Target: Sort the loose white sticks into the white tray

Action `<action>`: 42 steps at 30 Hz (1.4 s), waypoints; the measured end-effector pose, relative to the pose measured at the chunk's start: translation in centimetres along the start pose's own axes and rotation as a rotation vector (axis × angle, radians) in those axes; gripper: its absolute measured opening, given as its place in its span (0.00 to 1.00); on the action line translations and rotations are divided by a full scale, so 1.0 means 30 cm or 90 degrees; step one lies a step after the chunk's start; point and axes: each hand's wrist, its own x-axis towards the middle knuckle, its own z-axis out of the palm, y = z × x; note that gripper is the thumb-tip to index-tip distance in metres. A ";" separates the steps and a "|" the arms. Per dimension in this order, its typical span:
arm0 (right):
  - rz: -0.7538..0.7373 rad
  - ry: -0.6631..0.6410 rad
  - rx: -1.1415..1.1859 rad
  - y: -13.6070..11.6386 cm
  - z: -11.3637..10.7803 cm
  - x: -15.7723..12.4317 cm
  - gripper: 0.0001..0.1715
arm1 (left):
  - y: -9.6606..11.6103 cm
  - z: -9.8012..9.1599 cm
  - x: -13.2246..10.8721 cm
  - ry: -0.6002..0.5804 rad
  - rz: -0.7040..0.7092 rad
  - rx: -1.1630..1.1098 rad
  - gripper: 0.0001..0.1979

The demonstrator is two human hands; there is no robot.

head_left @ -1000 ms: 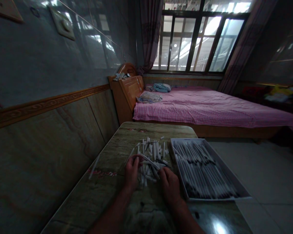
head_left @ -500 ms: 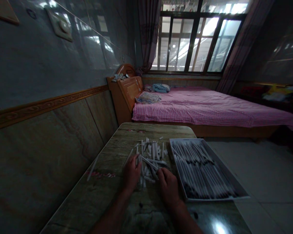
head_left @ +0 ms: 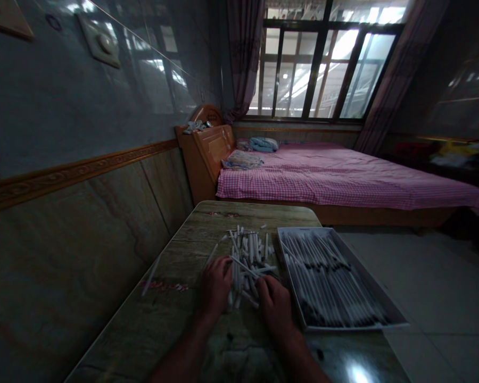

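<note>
A thin white stick slants between my two hands above a loose pile of short white tubes. My left hand is closed at the stick's upper left end, thumb and fingers pinched together. At the lower right end, my right hand grips the same stick between thumb and curled fingers. Beside the right hand lies a shallow white box, filled with rows of long white sticks with dark ends. Fine detail of the stick is too dim to make out.
The marble-patterned table carries a single white stick near its left edge. A tiled wall runs along the left. Beyond the table stands a bed with a pink checked sheet, under a window.
The stick between my hands now shows more plainly, and some tubes in the pile beneath have shifted. My left hand has moved slightly; the right hand stays nearly in place.
</note>
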 end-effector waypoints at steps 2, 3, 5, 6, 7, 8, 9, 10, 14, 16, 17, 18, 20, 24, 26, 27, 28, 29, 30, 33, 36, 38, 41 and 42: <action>0.001 0.003 0.002 -0.001 0.000 0.001 0.24 | -0.014 -0.015 0.012 0.069 -0.044 0.055 0.13; -0.002 0.005 0.003 -0.001 -0.001 0.001 0.24 | -0.021 -0.019 0.016 0.081 -0.060 0.085 0.15; -0.010 0.010 0.005 -0.004 -0.001 0.003 0.24 | -0.029 -0.017 0.017 0.057 -0.082 0.134 0.18; -0.012 0.011 0.006 -0.006 -0.002 0.003 0.25 | -0.030 -0.011 0.014 0.028 -0.085 0.150 0.18; -0.012 0.009 0.007 -0.007 -0.003 0.003 0.25 | -0.030 -0.003 0.011 -0.006 -0.081 0.159 0.19; -0.012 0.006 0.007 -0.009 -0.003 0.003 0.25 | -0.028 0.006 0.007 -0.041 -0.072 0.160 0.19; -0.010 0.004 0.008 -0.010 -0.004 0.003 0.25 | -0.024 0.015 0.003 -0.072 -0.060 0.156 0.18; -0.008 0.004 0.008 -0.010 -0.004 0.003 0.25 | -0.020 0.023 -0.001 -0.096 -0.044 0.149 0.18; -0.006 0.019 0.012 -0.007 -0.003 0.002 0.25 | 0.006 0.033 -0.018 -0.120 0.004 0.105 0.16; -0.004 0.016 0.017 -0.005 -0.003 0.003 0.25 | 0.024 0.029 -0.028 -0.117 0.010 0.063 0.15; -0.003 0.013 0.018 -0.005 -0.004 0.003 0.25 | 0.035 0.027 -0.033 -0.118 0.007 0.034 0.15; -0.003 0.013 0.017 -0.005 -0.005 0.004 0.25 | 0.045 0.025 -0.037 -0.118 -0.003 0.000 0.15; -0.002 0.015 0.016 -0.007 -0.008 0.005 0.25 | 0.062 0.020 -0.038 -0.109 -0.040 -0.081 0.14; 0.002 0.023 0.025 -0.009 -0.012 0.005 0.26 | 0.053 -0.016 -0.006 -0.044 -0.136 -0.206 0.15; 0.008 0.025 0.031 -0.009 -0.013 0.004 0.26 | 0.023 -0.047 0.019 -0.002 -0.156 -0.161 0.16; 0.010 0.024 0.034 -0.010 -0.013 0.003 0.26 | 0.004 -0.062 0.029 0.009 -0.160 -0.116 0.16; 0.014 0.022 0.038 -0.010 -0.013 0.003 0.26 | -0.016 -0.074 0.037 0.012 -0.157 -0.063 0.15; 0.016 0.018 0.041 -0.011 -0.013 0.003 0.26 | -0.034 -0.081 0.042 0.007 -0.148 -0.004 0.15; 0.018 0.015 0.042 -0.011 -0.013 0.002 0.26 | -0.051 -0.083 0.044 -0.005 -0.138 0.053 0.15; 0.021 0.009 0.044 -0.011 -0.014 0.002 0.25 | -0.077 -0.060 0.035 -0.060 -0.096 0.165 0.16; 0.017 0.012 0.049 -0.010 -0.013 0.003 0.26 | -0.072 -0.013 0.016 -0.104 -0.062 0.177 0.18; 0.017 0.019 0.052 -0.011 -0.013 0.004 0.26 | -0.058 0.016 0.004 -0.118 -0.042 0.147 0.18; 0.021 0.019 0.053 -0.013 -0.012 0.005 0.26 | -0.035 0.045 -0.012 -0.129 0.001 0.071 0.19; 0.023 0.019 0.052 -0.013 -0.011 0.006 0.25 | -0.028 0.050 -0.017 -0.131 0.016 0.040 0.18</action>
